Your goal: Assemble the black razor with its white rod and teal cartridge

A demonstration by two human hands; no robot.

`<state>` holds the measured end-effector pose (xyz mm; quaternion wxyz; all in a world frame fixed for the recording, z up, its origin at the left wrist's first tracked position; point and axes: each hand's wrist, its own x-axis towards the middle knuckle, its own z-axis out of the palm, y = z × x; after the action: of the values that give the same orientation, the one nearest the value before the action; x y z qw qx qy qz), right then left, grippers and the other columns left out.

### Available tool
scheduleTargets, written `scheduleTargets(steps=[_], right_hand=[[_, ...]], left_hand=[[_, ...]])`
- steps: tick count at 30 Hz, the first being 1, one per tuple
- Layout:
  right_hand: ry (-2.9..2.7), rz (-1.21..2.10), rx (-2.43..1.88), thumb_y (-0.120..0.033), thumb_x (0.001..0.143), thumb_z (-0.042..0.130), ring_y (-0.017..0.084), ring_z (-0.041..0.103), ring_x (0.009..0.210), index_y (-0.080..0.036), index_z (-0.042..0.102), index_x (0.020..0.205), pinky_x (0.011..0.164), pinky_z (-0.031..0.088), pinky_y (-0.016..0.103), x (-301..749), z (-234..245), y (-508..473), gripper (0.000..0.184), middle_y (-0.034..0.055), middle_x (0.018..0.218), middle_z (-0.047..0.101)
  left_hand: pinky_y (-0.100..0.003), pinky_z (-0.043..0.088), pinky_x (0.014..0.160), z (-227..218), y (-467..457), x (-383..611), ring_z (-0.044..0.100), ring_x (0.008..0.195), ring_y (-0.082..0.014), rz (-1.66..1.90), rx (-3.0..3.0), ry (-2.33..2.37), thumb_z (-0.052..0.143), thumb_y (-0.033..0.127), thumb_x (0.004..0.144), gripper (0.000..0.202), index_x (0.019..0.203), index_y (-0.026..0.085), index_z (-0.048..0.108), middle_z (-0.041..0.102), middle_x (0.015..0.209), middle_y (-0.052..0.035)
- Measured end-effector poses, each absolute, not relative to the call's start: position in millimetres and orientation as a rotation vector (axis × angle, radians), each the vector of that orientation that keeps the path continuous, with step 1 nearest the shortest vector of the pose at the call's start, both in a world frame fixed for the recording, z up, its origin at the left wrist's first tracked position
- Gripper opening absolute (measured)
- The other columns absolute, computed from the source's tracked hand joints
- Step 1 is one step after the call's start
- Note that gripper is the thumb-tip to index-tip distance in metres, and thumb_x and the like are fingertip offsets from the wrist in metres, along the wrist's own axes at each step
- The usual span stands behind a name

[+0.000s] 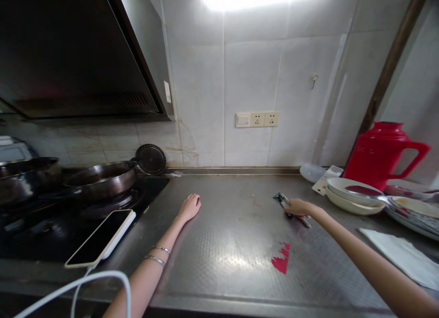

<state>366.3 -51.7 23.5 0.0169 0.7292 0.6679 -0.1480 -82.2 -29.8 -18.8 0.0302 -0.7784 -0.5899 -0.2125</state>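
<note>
My left hand (190, 207) rests on the steel countertop (222, 226), its fingers curled in loosely and nothing visible in them. Two silver bracelets (157, 255) circle that wrist. Over at the right, my right hand (297, 207) is closed on a small metal tool (281, 198) lying against the counter. The tool has a silver body and a dark teal end; the fingers cover its middle, so its exact kind is unclear. Nearer to me lies a jagged red scrap (281, 263), apart from both hands.
On the left, a phone (101, 240) with a white cable lies at the stove's edge, near a steel pan (106, 180). Stacked bowls (355, 201), a red thermos jug (377, 155) and a white cloth or paper (401, 254) are at the right. A range hood (85, 57) overhangs the stove.
</note>
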Motion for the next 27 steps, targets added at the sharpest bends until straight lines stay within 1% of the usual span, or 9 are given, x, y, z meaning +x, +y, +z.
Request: scheduleTargets(steps=[3, 7, 10, 14, 19, 20, 22, 25, 27], right_hand=[[2.067, -0.432, 2.271, -0.026, 0.071, 0.052, 0.02, 0.059, 0.045, -0.012, 0.061, 0.067, 0.048, 0.044, 0.029, 363, 21, -51, 0.017, 0.0076, 0.051, 0.06], [2.07, -0.382, 2.276, -0.022, 0.07, 0.052, 0.02, 0.061, 0.047, -0.012, 0.062, 0.066, 0.048, 0.044, 0.029, 360, 18, -50, 0.014, 0.0085, 0.052, 0.061], [2.138, -0.296, 2.273, -0.021, 0.071, 0.052, 0.022, 0.064, 0.059, -0.013, 0.062, 0.065, 0.053, 0.043, 0.027, 358, 19, -50, 0.015, 0.0115, 0.063, 0.066], [2.26, -0.144, 2.275, -0.025, 0.078, 0.047, 0.024, 0.065, 0.076, -0.013, 0.062, 0.067, 0.059, 0.04, 0.026, 355, 25, -55, 0.022, 0.0152, 0.078, 0.068], [2.364, 0.023, 2.332, -0.032, 0.086, 0.037, 0.025, 0.064, 0.08, -0.014, 0.06, 0.078, 0.059, 0.037, 0.026, 328, 36, -70, 0.03, 0.0173, 0.085, 0.067], [2.382, 0.064, 2.348, -0.033, 0.086, 0.036, 0.025, 0.064, 0.078, -0.014, 0.059, 0.081, 0.058, 0.036, 0.026, 318, 39, -74, 0.03, 0.0169, 0.085, 0.067], [2.431, 0.188, 2.352, -0.034, 0.087, 0.037, 0.024, 0.065, 0.073, -0.015, 0.057, 0.081, 0.055, 0.034, 0.025, 293, 46, -86, 0.029, 0.0156, 0.079, 0.067], [2.55, 0.358, 2.255, -0.035, 0.088, 0.034, 0.023, 0.065, 0.066, -0.016, 0.054, 0.084, 0.053, 0.034, 0.025, 253, 55, -104, 0.028, 0.0133, 0.075, 0.067], [2.614, 0.414, 2.173, -0.033, 0.088, 0.034, 0.023, 0.065, 0.064, -0.016, 0.053, 0.087, 0.053, 0.035, 0.025, 230, 59, -115, 0.026, 0.0118, 0.073, 0.067]], left_hand=[[-0.033, 0.034, 0.096, -19, -30, -82, 0.05, 0.107, -0.0202, -0.661, -2.404, -1.816, 0.037, 0.02, 0.085, 0.027, 0.102, 0.015, 0.058, 0.059, 0.11, -0.0096], [-0.034, 0.034, 0.097, -19, -30, -81, 0.05, 0.107, -0.0207, -0.686, -2.413, -1.832, 0.038, 0.02, 0.084, 0.027, 0.102, 0.015, 0.058, 0.059, 0.11, -0.0098], [-0.033, 0.033, 0.097, -19, -29, -82, 0.05, 0.108, -0.0202, -0.733, -2.422, -1.859, 0.041, 0.019, 0.083, 0.025, 0.101, 0.016, 0.059, 0.06, 0.111, -0.009], [-0.031, 0.039, 0.09, -15, -25, -85, 0.055, 0.1, -0.0195, -0.838, -2.414, -1.936, 0.047, 0.018, 0.079, 0.024, 0.098, 0.016, 0.061, 0.064, 0.104, -0.0086], [-0.029, 0.041, 0.084, 5, -26, -67, 0.059, 0.092, -0.019, -1.062, -2.348, -1.978, 0.046, 0.024, 0.08, 0.023, 0.087, 0.015, 0.065, 0.067, 0.095, -0.0092], [-0.028, 0.042, 0.08, 10, -28, -58, 0.06, 0.089, -0.0181, -1.1, -2.369, -1.959, 0.046, 0.028, 0.081, 0.024, 0.085, 0.015, 0.066, 0.068, 0.092, -0.0085], [-0.025, 0.043, 0.069, 20, -33, -35, 0.062, 0.076, -0.0162, -1.148, -2.449, -1.923, 0.045, 0.036, 0.081, 0.03, 0.079, 0.015, 0.067, 0.069, 0.081, -0.0068], [-0.022, 0.041, 0.055, 32, -45, 4, 0.059, 0.06, -0.0134, -1.204, -2.578, -1.87, 0.043, 0.048, 0.08, 0.044, 0.067, 0.013, 0.066, 0.066, 0.063, -0.0042], [-0.021, 0.036, 0.045, 37, -53, 27, 0.055, 0.051, -0.0119, -1.315, -2.792, -1.923, 0.044, 0.055, 0.077, 0.049, 0.068, 0.012, 0.065, 0.063, 0.059, -0.0041]])
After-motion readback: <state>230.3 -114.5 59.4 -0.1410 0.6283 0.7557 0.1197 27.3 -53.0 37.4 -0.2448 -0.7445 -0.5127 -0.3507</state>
